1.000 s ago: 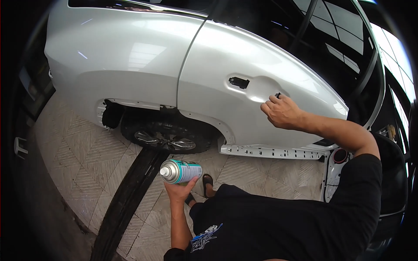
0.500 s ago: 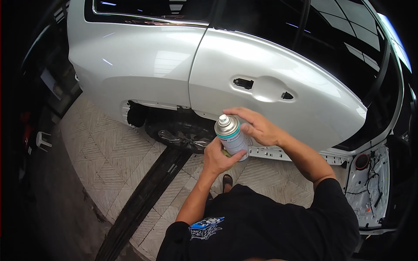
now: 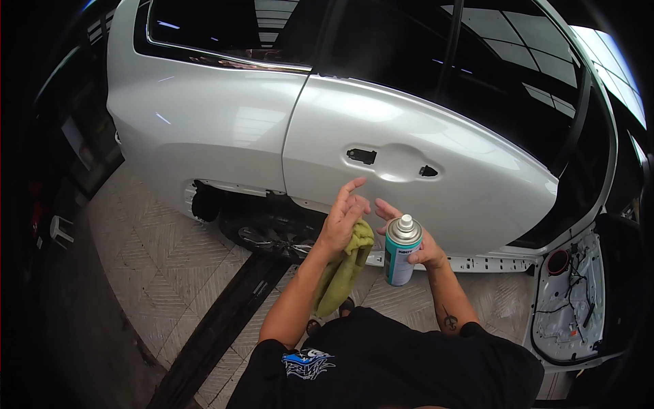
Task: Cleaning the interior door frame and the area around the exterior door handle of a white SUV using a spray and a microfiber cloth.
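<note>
Spray can: roughly upright, near side of silver door, white nozzle up
Right grip: right hand curled round can; some fingers hidden behind it
Left grip: left hand half-open, green cloth hanging from it before door's lower edge; exact hold hidden
Wheel: below door's left, partly covered by left forearm

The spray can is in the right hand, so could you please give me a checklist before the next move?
1. Spray can held by the right hand, nozzle end up: ok.
2. Nozzle uncapped: ok.
3. Cloth in the left hand: ok.
4. Both openings in the car door covered: not ok, bare.
5. Enough left in the can: cannot tell.
</note>
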Motion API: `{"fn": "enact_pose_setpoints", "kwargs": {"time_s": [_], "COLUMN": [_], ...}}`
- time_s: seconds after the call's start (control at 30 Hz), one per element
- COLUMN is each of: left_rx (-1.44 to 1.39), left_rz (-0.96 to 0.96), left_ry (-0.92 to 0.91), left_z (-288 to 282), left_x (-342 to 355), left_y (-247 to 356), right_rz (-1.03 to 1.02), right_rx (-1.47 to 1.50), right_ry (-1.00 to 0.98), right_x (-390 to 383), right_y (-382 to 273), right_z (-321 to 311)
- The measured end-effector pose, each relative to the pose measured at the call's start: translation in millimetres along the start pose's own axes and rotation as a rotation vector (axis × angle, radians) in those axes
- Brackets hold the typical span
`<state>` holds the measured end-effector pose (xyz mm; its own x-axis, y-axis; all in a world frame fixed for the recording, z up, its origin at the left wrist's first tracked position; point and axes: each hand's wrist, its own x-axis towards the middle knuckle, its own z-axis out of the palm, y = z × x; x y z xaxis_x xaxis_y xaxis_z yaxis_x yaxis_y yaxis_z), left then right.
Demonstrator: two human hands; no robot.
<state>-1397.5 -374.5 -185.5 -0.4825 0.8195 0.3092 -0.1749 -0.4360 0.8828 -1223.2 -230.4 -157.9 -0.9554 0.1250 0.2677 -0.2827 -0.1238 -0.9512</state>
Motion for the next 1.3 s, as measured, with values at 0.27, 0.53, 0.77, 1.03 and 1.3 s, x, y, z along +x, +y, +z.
{"fn": "enact_pose_setpoints", "kwargs": {"time_s": [0.27,0.53,0.77,1.03,1.3], "left_rx": [0.802,0.639,0.422,0.707,0.656], "left_rz": [0.057,-0.111,-0.081,0.126,0.083], "left_ry": [0.273,0.219,0.201,0.162,0.180], "left_z": [23,20,15,-7,-5], "left_x": [71,91,102,99,98], "left_y": [-17,-15,-31,-38,-36], "right_rz": [0.126,0.182,0.168,0.179,0.193], "right_rx": [0.232,0.175,0.132,0.045,-0.040], "right_ry": [0.309,0.218,0.116,0.009,0.045], "right_x": [-73,-110,-117,-101,-86], "right_y": [66,57,74,65,27], "right_z": [-16,-20,-19,-27,-17]}}
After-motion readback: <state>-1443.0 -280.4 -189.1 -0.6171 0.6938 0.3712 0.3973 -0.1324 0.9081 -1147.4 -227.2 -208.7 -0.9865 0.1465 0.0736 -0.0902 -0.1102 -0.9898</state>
